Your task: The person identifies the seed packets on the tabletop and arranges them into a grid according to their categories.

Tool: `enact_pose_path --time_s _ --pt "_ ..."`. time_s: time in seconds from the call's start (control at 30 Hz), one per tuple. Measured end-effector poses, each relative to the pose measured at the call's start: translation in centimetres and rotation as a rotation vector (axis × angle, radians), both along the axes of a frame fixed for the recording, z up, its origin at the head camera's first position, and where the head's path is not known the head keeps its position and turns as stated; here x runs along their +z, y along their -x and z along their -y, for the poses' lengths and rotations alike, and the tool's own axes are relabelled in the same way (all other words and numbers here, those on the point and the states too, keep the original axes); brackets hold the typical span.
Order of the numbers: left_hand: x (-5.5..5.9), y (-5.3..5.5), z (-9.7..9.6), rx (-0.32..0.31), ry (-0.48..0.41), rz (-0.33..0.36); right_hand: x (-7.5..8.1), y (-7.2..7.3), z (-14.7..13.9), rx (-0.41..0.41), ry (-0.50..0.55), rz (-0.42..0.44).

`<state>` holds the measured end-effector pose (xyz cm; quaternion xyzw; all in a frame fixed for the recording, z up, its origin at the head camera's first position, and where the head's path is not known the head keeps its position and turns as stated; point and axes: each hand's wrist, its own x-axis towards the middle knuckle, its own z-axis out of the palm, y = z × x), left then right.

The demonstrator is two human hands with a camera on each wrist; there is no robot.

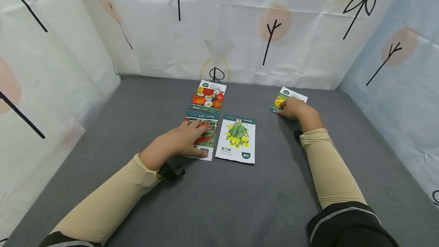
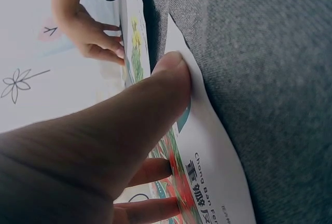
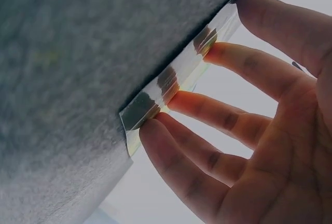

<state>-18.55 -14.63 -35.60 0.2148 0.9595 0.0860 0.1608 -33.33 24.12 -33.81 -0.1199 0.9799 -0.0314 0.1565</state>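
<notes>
In the head view my left hand (image 1: 176,142) rests on a seed packet (image 1: 210,134) with a red and green picture. Its thumb presses near the packet's white end (image 2: 207,125) in the left wrist view, and other fingertips lie on the picture. My right hand (image 1: 299,113) touches another seed packet (image 1: 289,93), printed with yellow flowers, at the far right. Spread fingertips press along this packet's surface (image 3: 168,81) in the right wrist view; the hand partly hides it in the head view. Both packets lie on the grey table.
A seed packet with orange, red and white flowers (image 1: 208,97) lies just beyond the left hand's packet. Beside that hand is a white packet with a yellow-flowered bunch (image 1: 236,140). Patterned white cloth (image 1: 223,22) stands behind the grey tabletop (image 1: 253,201).
</notes>
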Motion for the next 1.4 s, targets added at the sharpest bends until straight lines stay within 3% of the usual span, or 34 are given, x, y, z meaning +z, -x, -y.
enact_pose_path --time_s 1.4 --pt "0.2 -0.1 -0.1 0.003 0.003 -0.003 -0.2 -0.1 2.8 0.042 -0.027 -0.013"
